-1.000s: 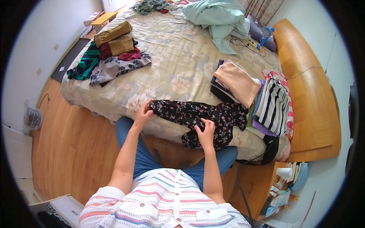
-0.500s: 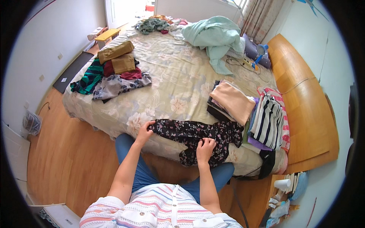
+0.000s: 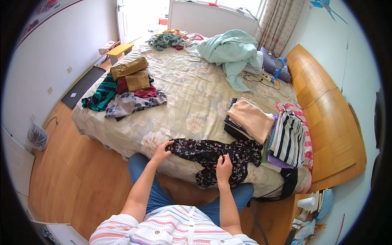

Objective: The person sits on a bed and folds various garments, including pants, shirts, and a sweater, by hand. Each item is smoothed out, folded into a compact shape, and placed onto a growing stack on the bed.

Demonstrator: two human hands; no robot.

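Observation:
A black floral garment [image 3: 241, 157] lies across the near edge of the bed, one long part stretched out to the left. At the left end of that part, my left hand [image 3: 162, 152] pinches the fabric between thumb and fingers. My right hand [image 3: 223, 168] is closed on the garment's middle, near its lower side, with the thumb on top. Just beyond its right end sits a folded peach garment [image 3: 252, 119] on a stack of clothes. Beside that, a folded black-and-white striped garment [image 3: 288, 139] tops another pile.
Khaki trousers [image 3: 130, 69] top a loose heap of clothes at the bed's left. A mint-green cover [image 3: 228, 47] lies bunched at the far side, near a blue fan [image 3: 279, 65]. The wooden headboard [image 3: 330, 122] bounds the right; a black strap [image 3: 288, 179] hangs off the near corner.
My right thumb has come up onto the fabric as the right hand turned slightly. The left hand keeps its pinch. The whole scene sits a little lower as the view tilts up.

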